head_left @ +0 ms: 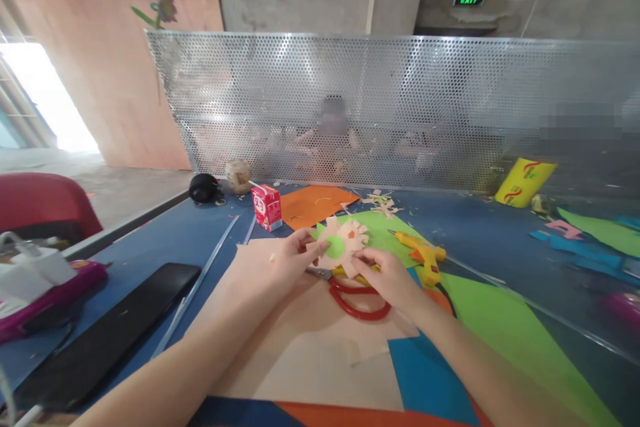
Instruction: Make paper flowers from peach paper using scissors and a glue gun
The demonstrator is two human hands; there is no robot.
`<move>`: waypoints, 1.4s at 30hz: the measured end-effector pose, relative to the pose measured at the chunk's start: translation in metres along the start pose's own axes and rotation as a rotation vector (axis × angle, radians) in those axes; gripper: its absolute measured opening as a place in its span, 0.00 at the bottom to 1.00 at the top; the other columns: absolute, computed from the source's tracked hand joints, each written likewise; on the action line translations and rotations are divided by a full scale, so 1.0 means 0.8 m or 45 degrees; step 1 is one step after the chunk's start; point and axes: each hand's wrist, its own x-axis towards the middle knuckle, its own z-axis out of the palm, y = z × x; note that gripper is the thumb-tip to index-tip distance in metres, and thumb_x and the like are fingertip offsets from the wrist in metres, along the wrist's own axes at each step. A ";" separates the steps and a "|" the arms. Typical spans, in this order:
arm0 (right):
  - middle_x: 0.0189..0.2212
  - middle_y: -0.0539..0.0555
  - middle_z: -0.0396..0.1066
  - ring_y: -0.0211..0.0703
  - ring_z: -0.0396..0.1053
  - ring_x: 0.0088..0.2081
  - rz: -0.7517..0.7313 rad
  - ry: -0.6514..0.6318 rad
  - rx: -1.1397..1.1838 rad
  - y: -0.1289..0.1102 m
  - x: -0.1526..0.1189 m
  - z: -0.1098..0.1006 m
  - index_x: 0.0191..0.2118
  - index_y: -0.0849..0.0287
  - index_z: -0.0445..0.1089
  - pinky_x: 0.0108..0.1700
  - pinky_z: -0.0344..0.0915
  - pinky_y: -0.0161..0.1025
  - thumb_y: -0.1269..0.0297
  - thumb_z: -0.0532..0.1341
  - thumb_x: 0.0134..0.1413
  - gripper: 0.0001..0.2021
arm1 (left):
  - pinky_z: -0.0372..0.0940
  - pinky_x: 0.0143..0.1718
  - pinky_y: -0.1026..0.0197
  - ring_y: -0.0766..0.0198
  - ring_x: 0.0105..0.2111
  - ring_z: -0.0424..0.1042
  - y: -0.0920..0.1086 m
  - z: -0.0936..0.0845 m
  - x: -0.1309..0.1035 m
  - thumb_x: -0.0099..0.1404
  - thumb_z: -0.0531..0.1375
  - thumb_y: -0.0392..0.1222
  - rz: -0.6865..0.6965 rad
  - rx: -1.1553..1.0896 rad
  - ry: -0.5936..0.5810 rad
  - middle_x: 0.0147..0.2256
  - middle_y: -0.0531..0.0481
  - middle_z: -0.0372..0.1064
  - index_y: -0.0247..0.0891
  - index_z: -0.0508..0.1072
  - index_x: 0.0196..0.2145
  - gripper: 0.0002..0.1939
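Observation:
Between my hands is a pale paper flower (350,240) with fringed petals and a small orange piece; a green round shape shows at its left part. My left hand (299,255) pinches its left edge between thumb and fingers. At the lower right edge, my right hand (380,272) grips a petal with closed fingertips. Red-handled scissors (361,312) lie just below the flower, on a large sheet of pale paper (310,340). A yellow glue gun (425,257) rests to the right of my right hand.
A red drink box (267,207), orange paper (315,203) and paper scraps (380,202) lie beyond my hands. A black phone-like slab (110,333) is at left, green paper (510,327) at right. A perforated metal panel (280,100) stands behind; a person sits beyond it.

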 end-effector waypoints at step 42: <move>0.32 0.54 0.73 0.47 0.69 0.38 0.061 -0.010 0.325 -0.009 -0.002 -0.003 0.32 0.58 0.70 0.42 0.62 0.41 0.59 0.57 0.51 0.09 | 0.59 0.24 0.66 0.68 0.22 0.65 0.024 -0.006 -0.020 0.56 0.57 0.51 -0.048 0.131 0.022 0.21 0.53 0.67 0.37 0.72 0.26 0.14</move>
